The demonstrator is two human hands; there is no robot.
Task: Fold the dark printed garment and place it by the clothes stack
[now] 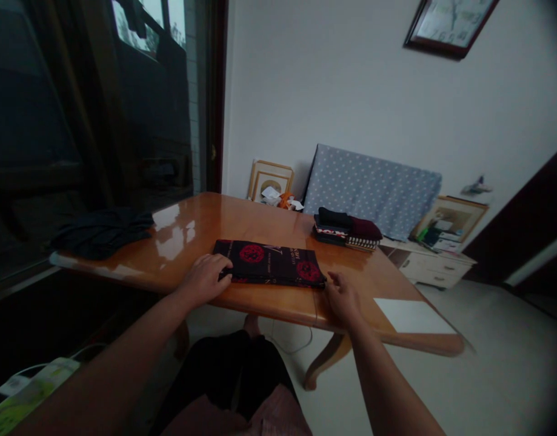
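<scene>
A folded black cloth (271, 266) with red round motifs and pale lettering lies flat near the table's front edge; it looks like a garment, though its exact kind does not show. My left hand (206, 278) grips its left end, fingers over the top and thumb at the front. At the opposite end, my right hand (342, 297) is closed at the front right corner, with the fingertips pinching the fabric edge.
The wooden table (246, 218) holds a stack of folded clothes (346, 229) at the back right. Dark crumpled clothing (105, 231) lies at the far left, and a white sheet (412, 315) at the right. Behind stand a polka-dot cover (373, 188) and a white cabinet (430, 266).
</scene>
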